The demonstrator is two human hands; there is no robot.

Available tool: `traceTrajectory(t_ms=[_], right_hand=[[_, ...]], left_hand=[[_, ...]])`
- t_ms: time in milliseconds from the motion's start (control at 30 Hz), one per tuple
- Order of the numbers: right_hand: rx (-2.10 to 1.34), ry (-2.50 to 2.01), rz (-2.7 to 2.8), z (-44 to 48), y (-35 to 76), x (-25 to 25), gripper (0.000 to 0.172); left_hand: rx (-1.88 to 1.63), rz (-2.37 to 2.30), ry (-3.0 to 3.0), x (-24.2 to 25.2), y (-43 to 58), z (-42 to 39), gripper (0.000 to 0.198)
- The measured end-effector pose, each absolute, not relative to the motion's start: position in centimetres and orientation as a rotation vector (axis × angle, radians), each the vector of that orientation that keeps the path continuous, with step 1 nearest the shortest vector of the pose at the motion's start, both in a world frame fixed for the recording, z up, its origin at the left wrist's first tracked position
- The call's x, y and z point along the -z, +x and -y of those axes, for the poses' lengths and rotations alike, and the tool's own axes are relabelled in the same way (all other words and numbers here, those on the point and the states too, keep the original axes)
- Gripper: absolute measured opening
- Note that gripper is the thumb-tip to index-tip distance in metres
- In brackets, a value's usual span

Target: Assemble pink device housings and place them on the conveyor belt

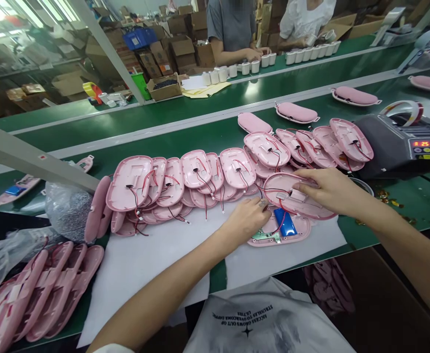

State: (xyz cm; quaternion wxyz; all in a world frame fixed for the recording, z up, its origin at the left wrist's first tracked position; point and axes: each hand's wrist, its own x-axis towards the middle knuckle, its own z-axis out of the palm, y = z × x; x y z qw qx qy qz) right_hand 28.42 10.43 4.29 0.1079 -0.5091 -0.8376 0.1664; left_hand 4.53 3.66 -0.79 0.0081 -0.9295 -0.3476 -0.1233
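Right hand (328, 189) flat on pink cover (283, 189); left hand (249, 216) curled at battery shell (303, 228), grip hidden.

Lid (279, 189) over base (305, 226) on paper sheet (156, 255), shell row (170, 184) to left, tape dispenser (394, 142) right, conveyor (200, 132) behind.

Wearing a loose, pale grey-white T-shirt (269, 318), creasing softly across the front. Carrying black lettering (242, 314) on the chest: a few short lines of small capitals, reading upside down from this view, among them "SUCCESS GROWS OUT OF" and "STRUGGLES TO OVERCOME". Showing a small black four-pointed star (247, 331) beside the lines. Ending in a short white sleeve edge (108, 348) at the lower left. Leaving both forearms, the left hand (249, 219) and the right hand (328, 190) bare.
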Motion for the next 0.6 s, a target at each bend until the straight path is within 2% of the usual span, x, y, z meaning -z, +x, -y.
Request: traceTrajectory(t_ms=[133, 267, 400, 533, 600], right_hand=[[-0.487, -1.513, 2.463, -10.4, 28.8, -4.2, 0.033], [-0.468, -1.521, 2.472, -10.3, 29.2, -4.4, 0.035], [-0.282, -1.537, 2.604, -10.0, 28.4, -5.4, 0.035], [-0.143, -1.368, 2.804, -9.4, 25.8, -7.0, 0.034], [-0.154, -1.328, 2.817, -8.9, 24.4, -7.7, 0.033]], left_hand=[[0.479, 1.053, -2.909, 0.7, 4.6, -3.8, 0.009], [0.752, 1.283, -2.821, 0.8, 3.8, -3.2, 0.009], [1.026, 1.373, -2.665, 0.5, 3.0, -2.1, 0.010], [0.898, 1.050, -2.553, -0.3, 3.7, -1.3, 0.010], [0.788, 1.044, -2.480, -0.6, 4.3, -1.1, 0.010]])
